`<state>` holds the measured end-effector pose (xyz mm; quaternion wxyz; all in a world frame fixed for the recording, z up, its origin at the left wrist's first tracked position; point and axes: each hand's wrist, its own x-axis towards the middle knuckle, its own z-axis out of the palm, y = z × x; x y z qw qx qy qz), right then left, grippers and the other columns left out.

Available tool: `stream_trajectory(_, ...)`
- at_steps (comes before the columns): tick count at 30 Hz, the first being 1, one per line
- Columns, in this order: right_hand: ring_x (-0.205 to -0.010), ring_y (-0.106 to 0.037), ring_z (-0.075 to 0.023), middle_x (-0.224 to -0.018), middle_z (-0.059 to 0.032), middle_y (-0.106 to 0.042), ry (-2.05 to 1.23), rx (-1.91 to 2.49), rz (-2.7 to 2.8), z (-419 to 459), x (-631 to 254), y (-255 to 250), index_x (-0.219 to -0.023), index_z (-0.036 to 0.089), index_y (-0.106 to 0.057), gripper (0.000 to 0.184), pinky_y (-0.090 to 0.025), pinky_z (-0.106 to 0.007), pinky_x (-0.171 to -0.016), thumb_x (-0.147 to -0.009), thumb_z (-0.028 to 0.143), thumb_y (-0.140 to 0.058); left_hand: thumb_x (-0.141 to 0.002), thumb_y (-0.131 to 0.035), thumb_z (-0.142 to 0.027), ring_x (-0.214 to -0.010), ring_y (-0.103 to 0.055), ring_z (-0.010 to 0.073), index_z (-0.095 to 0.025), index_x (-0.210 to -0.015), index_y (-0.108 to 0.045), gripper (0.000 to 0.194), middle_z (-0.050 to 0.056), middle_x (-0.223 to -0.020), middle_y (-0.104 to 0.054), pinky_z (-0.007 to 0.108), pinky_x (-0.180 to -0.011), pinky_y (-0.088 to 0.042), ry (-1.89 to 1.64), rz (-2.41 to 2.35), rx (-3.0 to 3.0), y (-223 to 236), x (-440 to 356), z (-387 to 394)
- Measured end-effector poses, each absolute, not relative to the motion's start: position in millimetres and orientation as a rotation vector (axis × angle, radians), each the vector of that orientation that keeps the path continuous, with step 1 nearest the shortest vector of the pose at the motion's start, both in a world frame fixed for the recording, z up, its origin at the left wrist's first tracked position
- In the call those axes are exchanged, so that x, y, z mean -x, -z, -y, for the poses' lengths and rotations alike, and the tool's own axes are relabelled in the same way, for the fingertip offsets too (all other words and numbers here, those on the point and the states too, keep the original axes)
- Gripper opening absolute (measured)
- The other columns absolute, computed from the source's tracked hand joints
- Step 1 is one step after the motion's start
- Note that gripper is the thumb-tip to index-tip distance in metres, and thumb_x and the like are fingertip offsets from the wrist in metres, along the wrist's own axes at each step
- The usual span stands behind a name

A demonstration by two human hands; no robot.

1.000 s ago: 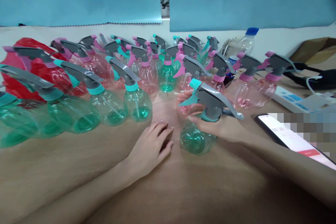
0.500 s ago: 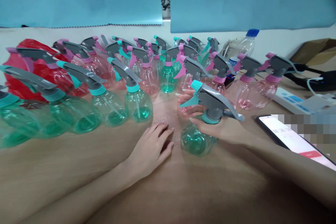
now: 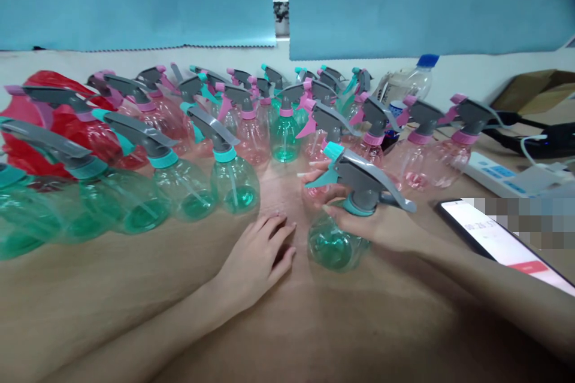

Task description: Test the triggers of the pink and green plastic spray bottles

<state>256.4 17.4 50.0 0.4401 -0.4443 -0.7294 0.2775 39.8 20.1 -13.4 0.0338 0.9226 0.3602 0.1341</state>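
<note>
My right hand (image 3: 377, 227) is wrapped around the upper body of a green spray bottle (image 3: 335, 245), just under its turquoise collar. That bottle stands upright on the table, its grey spray head pointing left, and its clear green body shows my fingers behind it. My left hand (image 3: 258, 254) lies palm down on the wooden table (image 3: 215, 335), fingers loosely bent and slightly apart, holding nothing. Beyond it, to the upper left, stands another green spray bottle (image 3: 236, 185) with a turquoise collar. Behind my right fingers is a pink spray bottle (image 3: 332, 122), partly hidden.
Several green spray bottles (image 3: 191, 191) line the left side; pink ones (image 3: 417, 149) stand right and behind. A red plastic bag (image 3: 54, 81) lies far left. At right are a phone (image 3: 476, 230), a white power strip (image 3: 498, 176), a cardboard box (image 3: 530, 90) and a blue-capped bottle (image 3: 420, 78).
The camera view has shifted slightly, so everything sits a little lower and further left. Both hands and the held spray bottle keep their places on the table.
</note>
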Motion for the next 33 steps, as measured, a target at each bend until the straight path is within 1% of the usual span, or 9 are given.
stream_trajectory(3, -0.079, -0.068, -0.0179, -0.077, 0.0012, -0.068, -0.713, 1.122, 1.847, -18.0, -257.9, -50.8, -0.081, 0.025, -0.058, 0.013, -0.057, -0.031, -0.077, -0.073, 0.016, -0.052, -0.093, -0.046, -0.027, -0.119, -0.048, 0.0290, -0.012, -0.123, -0.056, 0.034, 0.014, -0.126, -0.056, 0.047, -0.099, -0.042, -0.408, -1.116, -2.836, 13.6, -39.9, -19.7)
stream_trajectory(6, -0.071, -0.068, -0.0182, -0.073, 0.0016, -0.067, -0.719, 1.162, 1.841, -16.4, -259.0, -52.7, -0.079, 0.026, -0.058, 0.009, -0.058, -0.033, -0.072, -0.073, 0.020, -0.054, -0.093, -0.046, -0.027, -0.120, -0.048, 0.0293, -0.012, -0.123, -0.056, 0.034, 0.014, -0.127, -0.055, 0.047, -0.100, -0.041, -0.411, -1.117, -2.832, 13.8, -39.4, -19.5)
stream_trajectory(8, -0.069, -0.067, -0.0176, -0.073, 0.0019, -0.066, -0.741, 1.164, 1.814, -14.5, -259.1, -54.4, -0.077, 0.026, -0.057, 0.008, -0.058, -0.032, -0.068, -0.071, 0.020, -0.055, -0.093, -0.046, -0.027, -0.120, -0.048, 0.0294, -0.012, -0.123, -0.056, 0.034, 0.014, -0.127, -0.056, 0.048, -0.100, -0.041, -0.413, -1.113, -2.829, 13.7, -39.3, -19.5)
stream_trajectory(12, -0.075, -0.068, -0.0165, -0.076, 0.0023, -0.065, -0.781, 1.120, 1.772, -11.6, -258.2, -55.6, -0.077, 0.025, -0.058, 0.013, -0.057, -0.030, -0.072, -0.069, 0.015, -0.054, -0.093, -0.046, -0.026, -0.119, -0.049, 0.0291, -0.013, -0.122, -0.056, 0.034, 0.014, -0.126, -0.056, 0.048, -0.099, -0.041, -0.430, -1.109, -2.826, 12.7, -39.7, -19.4)
stream_trajectory(16, -0.072, -0.068, -0.0154, -0.074, 0.0023, -0.065, -0.790, 1.113, 1.741, -11.5, -258.2, -52.9, -0.079, 0.025, -0.059, 0.011, -0.058, -0.028, -0.071, -0.072, 0.017, -0.056, -0.092, -0.047, -0.025, -0.119, -0.049, 0.0296, -0.012, -0.121, -0.056, 0.033, 0.015, -0.125, -0.057, 0.048, -0.098, -0.042, -0.415, -1.116, -2.814, 11.1, -39.8, -19.2)
stream_trajectory(20, -0.076, -0.068, -0.0166, -0.070, 0.0025, -0.065, -0.746, 1.069, 1.773, -11.9, -258.4, -54.3, -0.077, 0.027, -0.061, 0.013, -0.057, -0.029, -0.072, -0.072, 0.015, -0.056, -0.092, -0.046, -0.025, -0.118, -0.049, 0.0302, -0.013, -0.121, -0.057, 0.033, 0.015, -0.125, -0.057, 0.048, -0.096, -0.043, -0.401, -1.116, -2.820, 10.6, -39.6, -19.5)
stream_trajectory(24, -0.067, -0.064, -0.0154, -0.073, 0.0025, -0.064, -0.730, 1.063, 1.785, -12.4, -257.3, -58.4, -0.072, 0.026, -0.060, 0.013, -0.056, -0.028, -0.064, -0.071, 0.015, -0.055, -0.092, -0.047, -0.024, -0.119, -0.049, 0.0300, -0.012, -0.121, -0.056, 0.033, 0.015, -0.125, -0.056, 0.048, -0.097, -0.043, -0.405, -1.119, -2.831, 11.5, -39.1, -19.9)
stream_trajectory(28, -0.068, -0.065, -0.0162, -0.073, 0.0022, -0.064, -0.786, 1.097, 1.735, -13.9, -257.0, -55.3, -0.077, 0.025, -0.058, 0.017, -0.057, -0.028, -0.064, -0.067, 0.012, -0.055, -0.092, -0.047, -0.025, -0.119, -0.049, 0.0294, -0.015, -0.121, -0.056, 0.031, 0.013, -0.125, -0.057, 0.048, -0.096, -0.044, -0.411, -1.123, -2.833, 11.9, -38.5, -19.6)
stream_trajectory(33, -0.078, -0.068, -0.0182, -0.082, 0.0013, -0.068, -0.908, 1.030, 1.731, -15.4, -257.0, -52.6, -0.094, 0.027, -0.061, 0.035, -0.058, -0.032, -0.075, -0.067, 0.007, -0.053, -0.093, -0.046, -0.025, -0.119, -0.049, 0.0300, -0.014, -0.121, -0.056, 0.032, 0.014, -0.125, -0.057, 0.048, -0.097, -0.043, -0.410, -1.114, -2.833, 12.4, -38.9, -19.8)
